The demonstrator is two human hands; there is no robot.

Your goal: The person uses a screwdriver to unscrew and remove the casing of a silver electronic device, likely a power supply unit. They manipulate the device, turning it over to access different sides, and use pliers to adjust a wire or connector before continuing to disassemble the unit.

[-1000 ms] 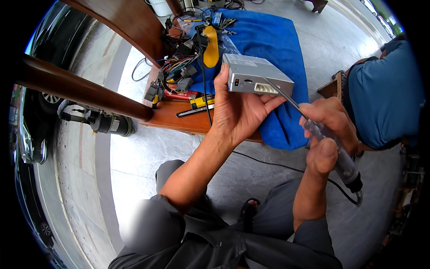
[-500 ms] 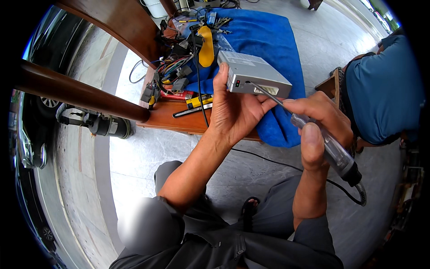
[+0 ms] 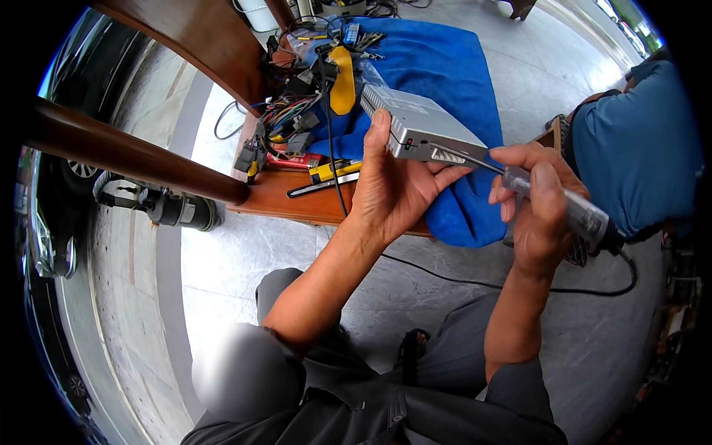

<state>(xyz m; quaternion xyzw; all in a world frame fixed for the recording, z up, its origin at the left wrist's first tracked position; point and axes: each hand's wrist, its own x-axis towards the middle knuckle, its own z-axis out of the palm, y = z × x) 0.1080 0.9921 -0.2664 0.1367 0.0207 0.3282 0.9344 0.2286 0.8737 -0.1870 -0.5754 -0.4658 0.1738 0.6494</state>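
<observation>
My left hand point(image 3: 389, 189) holds up a flat silver electronic module box point(image 3: 437, 119), thumb on its left side and fingers underneath. Its near end face bears a small red light and a pale connector socket. In my right hand point(image 3: 545, 193) is a corded test light point(image 3: 586, 215) with a clear handle, gripped between thumb and fingers. The long metal shaft slants up and left to the box's end face, its tip at or just above the socket; whether it touches cannot be made out. A black cord trails from the handle's rear.
A wooden bench point(image 3: 274, 200) carries a blue cloth point(image 3: 445, 59), tangled wires with connectors point(image 3: 285, 111), a yellow insole-shaped piece point(image 3: 342, 81) and a yellow-handled cutter point(image 3: 334, 172). A person in a blue shirt point(image 3: 630, 141) sits at right. A wooden rail point(image 3: 141, 152) crosses the left.
My right hand has shifted slightly up and right, laying the test light at a flatter angle. The module has turned a little in my left hand, and the cord has swung outward.
</observation>
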